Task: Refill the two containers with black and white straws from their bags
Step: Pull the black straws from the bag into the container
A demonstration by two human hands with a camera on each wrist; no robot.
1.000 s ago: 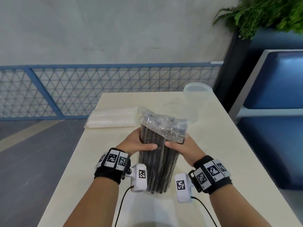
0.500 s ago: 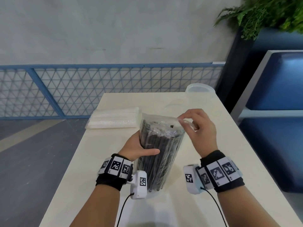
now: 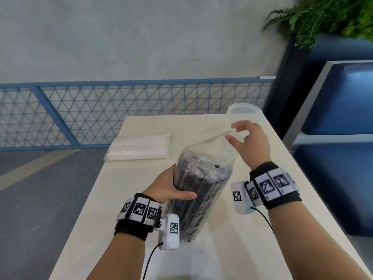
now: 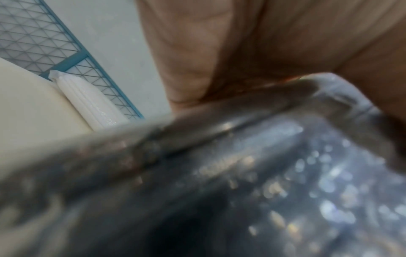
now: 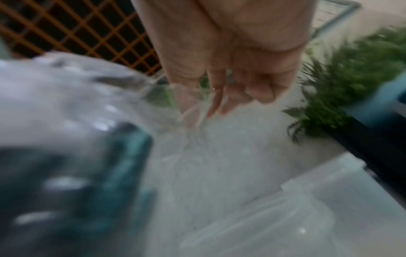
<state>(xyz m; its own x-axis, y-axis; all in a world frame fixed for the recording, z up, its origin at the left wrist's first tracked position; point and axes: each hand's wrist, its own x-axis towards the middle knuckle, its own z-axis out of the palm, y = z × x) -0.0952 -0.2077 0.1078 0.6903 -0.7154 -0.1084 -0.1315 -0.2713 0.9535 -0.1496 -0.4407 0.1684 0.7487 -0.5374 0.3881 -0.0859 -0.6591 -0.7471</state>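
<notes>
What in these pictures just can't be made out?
- Left hand fingers: hidden behind the bag of black straws, head view.
- Bag opening: blurred in the right wrist view.
- Second container: unclear; only one clear container shows.
- Right hand grip on the plastic: too small, blurred.

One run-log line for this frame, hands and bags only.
left hand: grips bag of black straws, upright on table | right hand: pinches bag's open top | white straws: untouched

hands (image 3: 210, 160) gripping black straw bag (image 3: 198, 190)
</notes>
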